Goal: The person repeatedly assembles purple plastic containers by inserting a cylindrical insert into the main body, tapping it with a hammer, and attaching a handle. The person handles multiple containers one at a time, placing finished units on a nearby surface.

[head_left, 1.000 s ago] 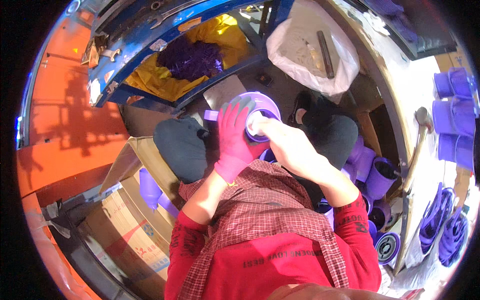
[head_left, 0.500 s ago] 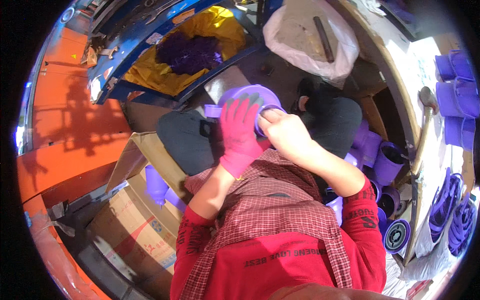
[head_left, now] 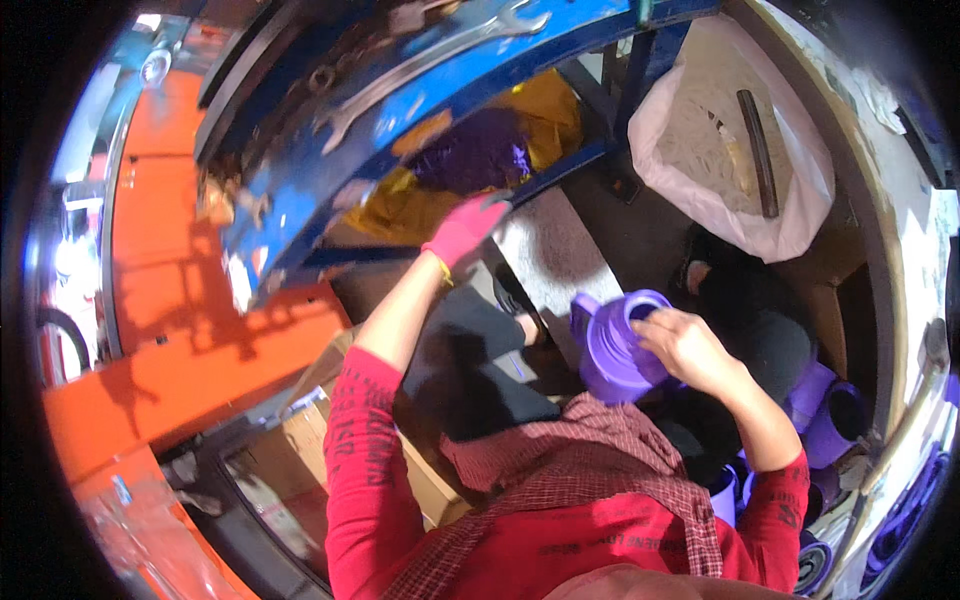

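Note:
My right hand (head_left: pixel 680 345), bare, pinches the rim of a purple plastic jug (head_left: pixel 618 370) above my lap. The jug is tilted, with a round neck and a handle-like loop on its left side. Away to the left, my left hand (head_left: pixel 468 232) wears a pink glove with dark fingertips. Its fingers stretch toward the front edge of a blue metal frame (head_left: pixel 560 178), and nothing shows in them. Under the frame, a yellow liner (head_left: pixel 555 110) holds a heap of shiny purple scrap (head_left: pixel 465 155).
A large open-ended wrench (head_left: pixel 430 65) lies on the blue bench top. At the back right, a white sack (head_left: pixel 660 150) contains a dark rod (head_left: pixel 758 150). More purple containers (head_left: pixel 835 425) stand right of my leg. A cardboard box (head_left: pixel 425 470) sits at left, beside orange panels (head_left: pixel 230 350).
My left hand has let go of the purple jug and moved forward to the blue frame. My right hand has carried the jug right and nearer. The view has shifted left.

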